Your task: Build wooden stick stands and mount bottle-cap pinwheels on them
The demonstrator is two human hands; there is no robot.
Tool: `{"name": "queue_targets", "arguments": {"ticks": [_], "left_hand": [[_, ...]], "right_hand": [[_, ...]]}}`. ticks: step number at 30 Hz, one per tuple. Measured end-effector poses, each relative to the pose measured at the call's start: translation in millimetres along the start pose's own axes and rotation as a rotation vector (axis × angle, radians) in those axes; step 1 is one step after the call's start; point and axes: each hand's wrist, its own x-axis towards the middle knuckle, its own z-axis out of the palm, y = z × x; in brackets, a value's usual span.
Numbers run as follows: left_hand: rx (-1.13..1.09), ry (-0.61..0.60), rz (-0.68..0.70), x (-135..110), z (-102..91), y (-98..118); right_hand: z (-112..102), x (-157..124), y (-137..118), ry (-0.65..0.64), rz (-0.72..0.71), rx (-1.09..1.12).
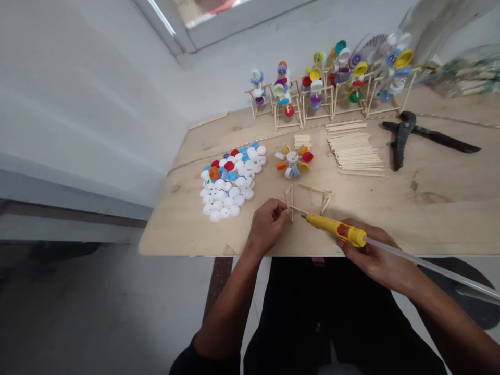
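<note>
Yellow glue gun (332,228) is clamped in the right hand (373,252); a clear glue stick (425,264) projects from its rear. Left hand (267,224): fingertips together, closed on a thin stick (297,209). The gun's tip is near this stick; contact cannot be determined.

Just beside the left fingertips, a small stick frame (291,202) rests on the wooden table (390,224). A second frame (325,199) lies just ahead of the gun.

Left of the left hand and forward: loose caps (228,185), mostly white, some blue, red and orange. Straight ahead of it: a cap wheel (292,157), then short sticks (302,141). Ahead of the right hand: long sticks (355,151), with black pliers (404,135) to their right.

Farther out, stick stands (318,121) carry coloured cap wheels. Far right, a clear bag (469,67) contains sticks; its remaining contents are indistinct.
</note>
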Motion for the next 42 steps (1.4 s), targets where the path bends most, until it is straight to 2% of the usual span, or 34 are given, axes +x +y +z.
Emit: {"name": "queue_targets", "arguments": {"ticks": [12, 18, 26, 32, 42], "left_hand": [[-0.034, -0.049, -0.015, -3.9, -2.0, 2.5], [-0.029, -0.069, -0.008, -4.3, -3.1, 2.8], [-0.012, -0.076, 0.032, -0.2, -4.2, 2.1], [-0.002, -0.068, 0.069, 1.2, -4.9, 2.4], [0.034, -0.135, 0.092, 4.4, -11.9, 3.7]], "right_hand": [[7.9, 10.6, -11.0, -0.077, 0.029, -0.042], [14.7, 10.2, -7.8, -0.022, 0.043, -0.118], [15.7, 11.5, -5.1, -0.032, 0.065, -0.275], [15.4, 11.9, -4.3, -0.023, 0.089, -0.288], [17.2, 12.4, -7.3, -0.002, 0.007, -0.396]]}}
